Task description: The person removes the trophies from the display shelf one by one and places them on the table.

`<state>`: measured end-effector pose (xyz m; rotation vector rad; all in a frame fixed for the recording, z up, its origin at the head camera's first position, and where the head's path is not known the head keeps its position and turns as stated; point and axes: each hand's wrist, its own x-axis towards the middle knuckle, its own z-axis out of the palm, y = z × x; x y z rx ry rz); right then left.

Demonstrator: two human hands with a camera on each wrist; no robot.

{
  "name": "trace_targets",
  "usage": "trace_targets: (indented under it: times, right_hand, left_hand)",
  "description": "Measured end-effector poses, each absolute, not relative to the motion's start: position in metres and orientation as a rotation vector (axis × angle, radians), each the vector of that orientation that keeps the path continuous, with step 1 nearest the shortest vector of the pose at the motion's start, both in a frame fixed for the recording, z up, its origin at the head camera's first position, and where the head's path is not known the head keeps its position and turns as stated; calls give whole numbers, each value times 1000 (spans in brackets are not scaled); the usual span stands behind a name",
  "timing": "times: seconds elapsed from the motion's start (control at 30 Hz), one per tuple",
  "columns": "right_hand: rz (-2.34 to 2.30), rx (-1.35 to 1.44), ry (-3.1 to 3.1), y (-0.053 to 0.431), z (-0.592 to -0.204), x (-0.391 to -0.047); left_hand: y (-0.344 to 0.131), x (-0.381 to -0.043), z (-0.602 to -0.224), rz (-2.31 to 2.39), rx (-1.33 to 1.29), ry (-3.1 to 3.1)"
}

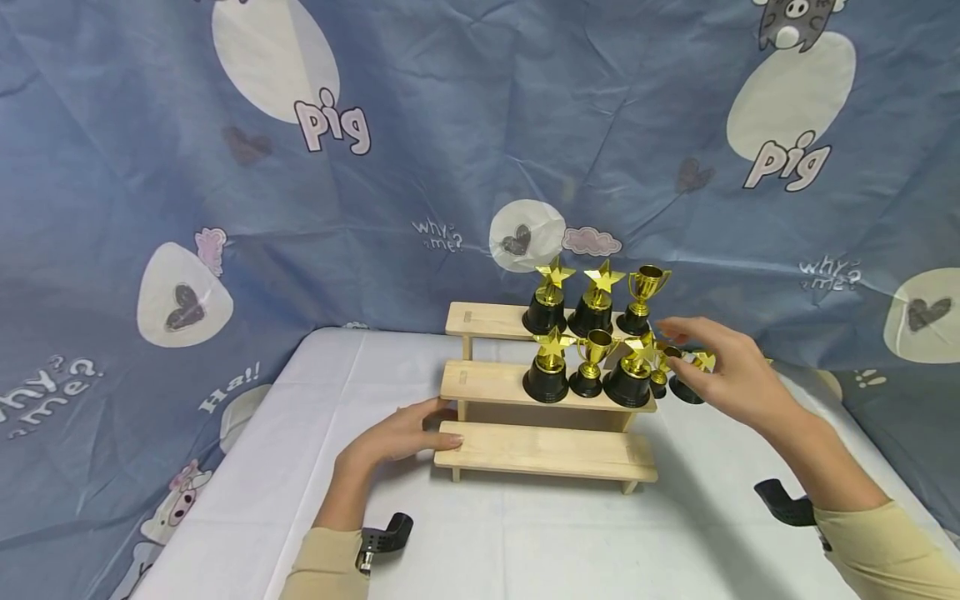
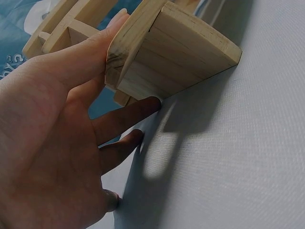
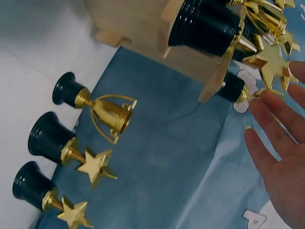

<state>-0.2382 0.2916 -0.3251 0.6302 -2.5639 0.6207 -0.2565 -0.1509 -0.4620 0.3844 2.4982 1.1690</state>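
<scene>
A three-step wooden stand (image 1: 543, 450) sits on the white-covered table. My left hand (image 1: 396, 432) holds its left end, thumb on top of the lowest step and fingers reaching round the side; in the left wrist view the fingertips are near the cloth. The top step bears two star trophies (image 1: 545, 312) and a cup trophy (image 1: 647, 287) at its right end. On the middle step a cup trophy (image 1: 596, 346) stands between two star trophies (image 1: 547, 382). My right hand (image 1: 723, 367), fingers apart and holding nothing, hovers just right of the upper steps.
On the table right of the stand, a cup trophy (image 3: 112, 112) and two star trophies (image 3: 50, 136) stand in a row, partly hidden by the right hand in the head view. A blue printed cloth (image 1: 420, 167) hangs close behind the stand.
</scene>
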Motion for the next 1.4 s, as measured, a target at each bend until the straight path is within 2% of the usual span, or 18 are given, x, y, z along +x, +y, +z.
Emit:
trace_targets:
  times: [0.77,1.4]
  right_hand:
    - [560,781,-2408,273,-345,-253]
    - [590,748,-2376,273,-345,-251]
  left_hand:
    - [-150,-255,-464,1199,407,2480]
    - [-152,-256,-462,1199,403,2476]
